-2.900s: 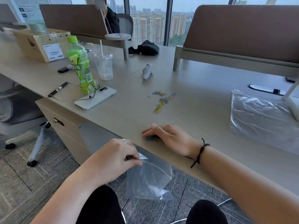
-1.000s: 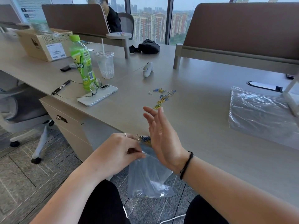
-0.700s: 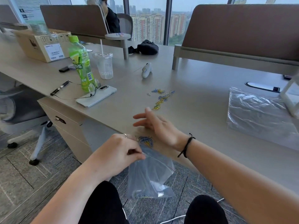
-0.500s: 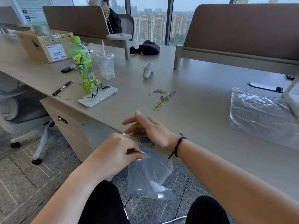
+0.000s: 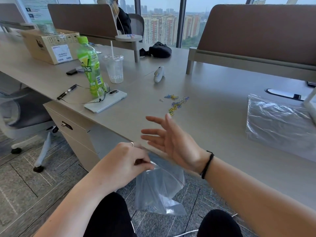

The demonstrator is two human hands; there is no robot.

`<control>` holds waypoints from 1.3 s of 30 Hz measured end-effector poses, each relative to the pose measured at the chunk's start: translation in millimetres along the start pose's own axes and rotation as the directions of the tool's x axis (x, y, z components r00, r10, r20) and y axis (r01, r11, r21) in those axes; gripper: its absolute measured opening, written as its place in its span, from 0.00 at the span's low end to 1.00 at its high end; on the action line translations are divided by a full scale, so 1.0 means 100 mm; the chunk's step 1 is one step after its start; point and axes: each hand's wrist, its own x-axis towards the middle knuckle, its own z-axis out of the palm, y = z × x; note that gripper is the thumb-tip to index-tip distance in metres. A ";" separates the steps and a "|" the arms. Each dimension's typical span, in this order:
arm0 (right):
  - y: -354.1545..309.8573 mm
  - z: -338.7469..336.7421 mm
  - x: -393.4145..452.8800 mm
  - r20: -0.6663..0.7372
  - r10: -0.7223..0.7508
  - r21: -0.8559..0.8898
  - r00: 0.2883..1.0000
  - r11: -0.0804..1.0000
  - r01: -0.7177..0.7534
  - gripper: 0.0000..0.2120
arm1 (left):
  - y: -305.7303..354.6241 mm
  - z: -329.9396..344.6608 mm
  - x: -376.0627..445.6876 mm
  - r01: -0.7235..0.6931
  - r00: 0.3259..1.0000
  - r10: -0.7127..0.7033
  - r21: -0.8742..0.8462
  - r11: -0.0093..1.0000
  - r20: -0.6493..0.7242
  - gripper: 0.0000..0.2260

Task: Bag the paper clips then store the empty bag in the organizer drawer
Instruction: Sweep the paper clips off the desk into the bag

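A clear zip bag point(image 5: 159, 189) hangs below the desk's front edge, its mouth pinched at the rim by my left hand point(image 5: 125, 164). A few clips lie at the bag's bottom. My right hand point(image 5: 172, 141) is lifted over the desk edge just above the bag, palm turned left, fingers spread, holding nothing. A loose scatter of coloured paper clips point(image 5: 176, 103) lies on the desk point(image 5: 213, 93) beyond my right fingertips. A second, empty clear bag point(image 5: 278, 122) lies flat on the desk at the right.
Left of the clips stand a green bottle point(image 5: 89, 65), a plastic cup point(image 5: 113, 68), glasses on a white phone point(image 5: 106, 101) and a pen point(image 5: 67, 91). A white device point(image 5: 159, 74) lies behind the clips. A desk drawer point(image 5: 68, 125) is at the left.
The small clip pile at the desk edge is gone from the desk. My right hand has lifted off the edge and opened upward. My left hand keeps holding the bag in place.
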 end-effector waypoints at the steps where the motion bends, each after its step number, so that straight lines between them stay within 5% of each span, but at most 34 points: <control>1: -0.03 -0.08 0.02 -0.066 -0.012 0.003 0.998 1.000 0.012 0.28 | 0.00 0.00 0.00 0.005 1.000 -0.005 0.004 1.000 0.002 0.06; 4: -0.12 -0.37 0.15 -0.285 -0.104 -0.285 0.953 0.958 0.020 0.17 | -0.01 0.00 -0.02 0.026 1.000 -0.026 0.009 1.000 0.007 0.06; 6: -0.15 -0.65 0.32 -0.399 -0.217 -0.566 0.891 0.823 -0.053 0.13 | -0.02 0.00 -0.03 0.037 0.999 -0.037 -0.004 0.999 0.010 0.06; 10: -0.30 -1.16 0.72 -0.548 -0.238 -0.731 0.802 0.602 -0.321 0.27 | -0.08 0.01 -0.02 0.035 0.999 -0.035 -0.016 0.999 0.009 0.05; 13: -0.40 -1.37 1.02 -0.569 -0.159 -0.760 0.807 0.476 -0.443 0.34 | -0.13 0.02 0.00 0.015 1.000 -0.015 -0.021 1.000 0.001 0.05; 16: -0.46 -1.40 1.28 -0.497 -0.130 -0.829 0.858 0.362 -0.425 0.34 | -0.20 0.02 0.03 -0.015 1.000 0.015 -0.018 1.000 -0.003 0.08; 23: -0.44 -1.32 1.75 -0.228 0.016 -0.905 0.974 0.365 -0.218 0.32 | -0.30 -0.01 0.10 -0.096 0.995 0.096 -0.013 0.995 0.001 0.09; 28: -0.35 -1.26 1.58 -0.104 0.046 -0.916 0.993 0.384 -0.114 0.29 | -0.33 0.04 0.12 -0.070 0.997 0.069 -0.044 0.997 -0.029 0.09; 33: -0.20 -1.10 1.28 0.074 0.063 -0.945 0.995 0.324 0.050 0.39 | -0.25 0.06 0.15 -0.032 0.999 0.032 -0.022 0.999 -0.019 0.11; 39: -0.14 -0.81 0.83 0.254 0.071 -0.932 0.965 0.283 0.225 0.26 | -0.18 0.06 0.09 0.019 0.999 -0.020 -0.021 1.000 -0.042 0.11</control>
